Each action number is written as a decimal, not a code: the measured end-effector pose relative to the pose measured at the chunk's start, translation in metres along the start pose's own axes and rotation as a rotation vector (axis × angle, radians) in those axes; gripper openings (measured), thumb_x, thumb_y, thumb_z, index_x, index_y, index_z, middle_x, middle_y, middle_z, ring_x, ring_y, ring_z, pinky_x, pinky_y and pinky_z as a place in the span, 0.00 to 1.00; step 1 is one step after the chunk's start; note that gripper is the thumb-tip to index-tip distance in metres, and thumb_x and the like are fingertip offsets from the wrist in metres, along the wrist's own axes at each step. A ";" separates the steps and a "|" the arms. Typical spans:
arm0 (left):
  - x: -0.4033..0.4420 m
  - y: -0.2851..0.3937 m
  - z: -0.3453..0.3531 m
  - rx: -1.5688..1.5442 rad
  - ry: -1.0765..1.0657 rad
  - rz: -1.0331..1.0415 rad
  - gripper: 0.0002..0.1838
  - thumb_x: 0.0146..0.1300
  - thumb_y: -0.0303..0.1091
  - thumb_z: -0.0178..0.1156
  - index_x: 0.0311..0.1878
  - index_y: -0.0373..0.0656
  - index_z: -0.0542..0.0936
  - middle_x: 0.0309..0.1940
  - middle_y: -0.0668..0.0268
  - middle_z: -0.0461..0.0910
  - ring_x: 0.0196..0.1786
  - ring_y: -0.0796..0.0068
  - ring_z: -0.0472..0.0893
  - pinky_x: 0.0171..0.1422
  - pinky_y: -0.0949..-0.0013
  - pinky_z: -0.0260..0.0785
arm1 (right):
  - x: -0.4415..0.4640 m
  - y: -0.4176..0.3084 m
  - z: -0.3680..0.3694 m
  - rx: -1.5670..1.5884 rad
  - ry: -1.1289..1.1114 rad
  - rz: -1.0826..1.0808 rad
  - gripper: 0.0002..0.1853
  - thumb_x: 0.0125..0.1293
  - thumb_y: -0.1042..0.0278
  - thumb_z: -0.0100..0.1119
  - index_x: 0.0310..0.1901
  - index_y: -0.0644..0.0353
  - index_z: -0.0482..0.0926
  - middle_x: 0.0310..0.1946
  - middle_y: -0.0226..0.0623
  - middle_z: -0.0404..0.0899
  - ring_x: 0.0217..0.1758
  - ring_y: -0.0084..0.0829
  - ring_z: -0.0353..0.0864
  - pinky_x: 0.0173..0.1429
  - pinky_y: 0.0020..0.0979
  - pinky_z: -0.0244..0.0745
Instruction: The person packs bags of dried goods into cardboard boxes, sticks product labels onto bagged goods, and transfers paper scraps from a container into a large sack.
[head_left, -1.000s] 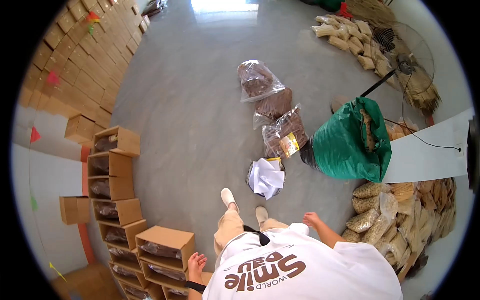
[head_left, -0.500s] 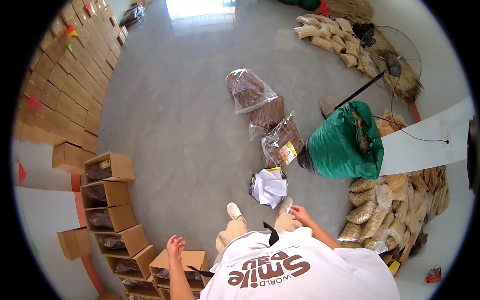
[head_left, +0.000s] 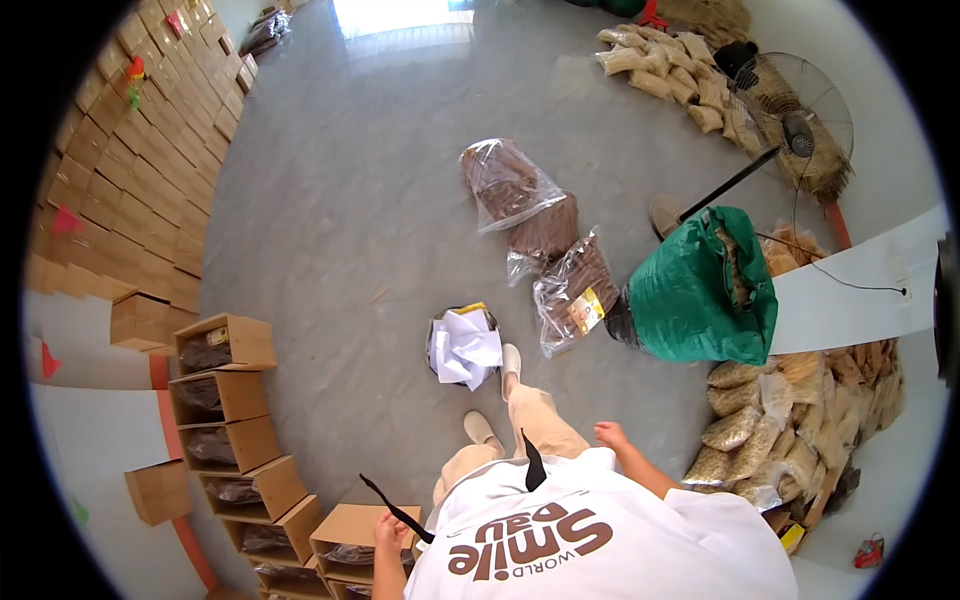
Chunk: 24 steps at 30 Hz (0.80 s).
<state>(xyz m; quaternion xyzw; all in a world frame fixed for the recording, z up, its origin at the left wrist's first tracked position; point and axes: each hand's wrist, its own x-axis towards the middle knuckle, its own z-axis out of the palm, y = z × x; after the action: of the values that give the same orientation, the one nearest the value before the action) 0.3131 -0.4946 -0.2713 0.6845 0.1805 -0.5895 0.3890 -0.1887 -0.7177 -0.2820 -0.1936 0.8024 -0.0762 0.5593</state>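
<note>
My left hand point(head_left: 391, 527) hangs low at my side, over an open cardboard box point(head_left: 372, 526), near a black strap point(head_left: 397, 510); its fingers are bent and what they hold, if anything, is too small to tell. My right hand point(head_left: 610, 434) is out on the other side above the floor, its fingers curled together. In front of my feet is a round container point(head_left: 437, 345) filled with white paper point(head_left: 466, 347). My right shoe point(head_left: 511, 360) touches or nearly touches its side. Beyond it, clear plastic bags of brown material point(head_left: 580, 280) lie in a row.
A green sack point(head_left: 690, 290) stands at the right by a fan point(head_left: 797, 130). Filled bags point(head_left: 745, 420) are piled at the lower right. Open boxes point(head_left: 240, 395) line the left, with stacked cartons point(head_left: 150, 150) behind. More bags point(head_left: 670, 65) lie at the far right.
The paper-filled container has moved left, away from the brown bags. My right foot has come forward beside it. My left hand has drawn back towards my body, and my right hand has swung back.
</note>
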 end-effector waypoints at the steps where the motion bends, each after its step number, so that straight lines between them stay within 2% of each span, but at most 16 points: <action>1: 0.003 -0.001 -0.006 0.028 0.008 -0.010 0.14 0.57 0.25 0.49 0.48 0.40 0.65 0.34 0.56 0.75 0.28 0.64 0.78 0.29 0.68 0.71 | 0.003 0.001 0.002 0.003 -0.010 0.021 0.17 0.57 0.70 0.53 0.49 0.61 0.72 0.48 0.39 0.72 0.48 0.34 0.71 0.40 0.37 0.75; 2: -0.003 0.004 -0.005 0.028 0.018 -0.009 0.14 0.57 0.25 0.49 0.48 0.40 0.65 0.34 0.56 0.75 0.28 0.64 0.78 0.29 0.68 0.71 | 0.010 0.003 0.005 0.002 -0.020 0.026 0.17 0.57 0.70 0.53 0.49 0.61 0.72 0.48 0.39 0.72 0.48 0.34 0.71 0.40 0.37 0.75; 4: -0.019 0.015 0.005 -0.001 0.088 0.055 0.15 0.58 0.26 0.49 0.49 0.40 0.64 0.36 0.56 0.74 0.29 0.66 0.78 0.34 0.67 0.71 | 0.025 0.004 0.008 -0.107 0.004 -0.080 0.17 0.55 0.69 0.54 0.47 0.64 0.73 0.38 0.39 0.76 0.37 0.29 0.75 0.36 0.33 0.76; 5: -0.020 0.019 0.004 -0.055 0.079 0.072 0.16 0.58 0.27 0.49 0.51 0.41 0.63 0.38 0.57 0.74 0.31 0.66 0.77 0.37 0.67 0.70 | 0.028 -0.003 0.009 -0.120 -0.001 -0.078 0.17 0.55 0.69 0.54 0.47 0.64 0.73 0.38 0.39 0.76 0.37 0.29 0.75 0.36 0.33 0.76; 6: -0.024 0.023 0.008 -0.068 0.088 0.065 0.16 0.58 0.27 0.49 0.51 0.41 0.63 0.38 0.57 0.74 0.31 0.66 0.77 0.37 0.67 0.70 | 0.033 -0.016 0.011 -0.201 -0.009 -0.127 0.16 0.54 0.70 0.53 0.46 0.65 0.74 0.35 0.39 0.77 0.35 0.27 0.75 0.34 0.31 0.75; 8: -0.035 0.027 0.015 -0.155 0.088 0.190 0.16 0.59 0.28 0.49 0.51 0.42 0.63 0.37 0.58 0.74 0.31 0.67 0.77 0.36 0.68 0.70 | 0.057 -0.039 0.011 -0.304 -0.025 -0.180 0.16 0.54 0.70 0.51 0.45 0.66 0.74 0.33 0.39 0.77 0.32 0.26 0.75 0.32 0.30 0.74; 10: -0.055 0.024 0.026 -0.191 0.110 0.214 0.15 0.60 0.29 0.50 0.51 0.43 0.64 0.37 0.59 0.74 0.32 0.67 0.77 0.37 0.69 0.69 | 0.109 -0.056 0.017 -0.469 -0.022 -0.423 0.16 0.52 0.71 0.48 0.43 0.67 0.76 0.27 0.38 0.78 0.31 0.28 0.77 0.30 0.28 0.73; 12: -0.075 0.010 0.038 -0.206 0.205 0.187 0.14 0.61 0.29 0.49 0.50 0.43 0.65 0.37 0.59 0.74 0.32 0.68 0.77 0.38 0.70 0.69 | 0.136 -0.097 0.028 -0.475 -0.033 -0.519 0.15 0.53 0.70 0.48 0.41 0.65 0.77 0.27 0.40 0.79 0.32 0.31 0.78 0.34 0.30 0.74; 14: -0.093 -0.020 0.041 -0.232 0.190 0.128 0.14 0.62 0.30 0.47 0.51 0.42 0.66 0.36 0.59 0.75 0.33 0.70 0.77 0.40 0.70 0.70 | 0.154 -0.144 0.044 -0.544 0.025 -0.619 0.15 0.53 0.70 0.47 0.40 0.64 0.77 0.29 0.44 0.79 0.33 0.38 0.78 0.38 0.34 0.73; 16: -0.098 -0.049 0.061 -0.215 0.215 0.031 0.14 0.62 0.30 0.47 0.51 0.42 0.66 0.36 0.59 0.75 0.33 0.70 0.77 0.40 0.70 0.70 | 0.166 -0.196 0.060 -0.697 0.064 -0.687 0.13 0.53 0.70 0.45 0.36 0.65 0.78 0.29 0.50 0.77 0.34 0.44 0.77 0.42 0.38 0.70; 18: -0.097 -0.081 0.089 -0.181 0.256 -0.080 0.14 0.62 0.30 0.47 0.51 0.42 0.66 0.36 0.58 0.75 0.33 0.70 0.77 0.40 0.70 0.70 | 0.223 -0.225 0.073 -0.906 0.006 -0.798 0.11 0.53 0.72 0.45 0.33 0.66 0.77 0.30 0.52 0.76 0.38 0.48 0.76 0.43 0.40 0.69; 20: -0.093 -0.109 0.118 -0.145 0.281 -0.179 0.14 0.62 0.29 0.47 0.51 0.42 0.66 0.36 0.58 0.75 0.33 0.70 0.77 0.40 0.70 0.70 | 0.271 -0.239 0.090 -0.792 0.145 -0.849 0.09 0.52 0.75 0.46 0.32 0.67 0.75 0.32 0.54 0.75 0.39 0.48 0.75 0.45 0.40 0.68; 22: -0.087 -0.125 0.145 -0.119 0.298 -0.252 0.14 0.62 0.29 0.47 0.51 0.42 0.66 0.36 0.58 0.75 0.33 0.70 0.77 0.40 0.70 0.70 | 0.330 -0.251 0.094 -0.873 0.098 -0.930 0.15 0.54 0.78 0.44 0.44 0.66 0.72 0.39 0.51 0.74 0.38 0.44 0.77 0.39 0.39 0.72; 24: -0.080 -0.139 0.166 -0.107 0.310 -0.308 0.14 0.62 0.29 0.47 0.51 0.42 0.66 0.37 0.58 0.75 0.33 0.70 0.77 0.40 0.70 0.70 | 0.340 -0.280 0.114 -0.276 -0.036 -0.344 0.22 0.58 0.79 0.42 0.57 0.67 0.61 0.38 0.48 0.73 0.37 0.37 0.77 0.30 0.35 0.74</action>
<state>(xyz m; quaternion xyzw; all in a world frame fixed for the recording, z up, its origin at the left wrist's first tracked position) 0.0851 -0.5132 -0.2404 0.7098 0.3714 -0.5192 0.2978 -0.1221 -1.0970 -0.5237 -0.4037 0.7502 -0.0567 0.5206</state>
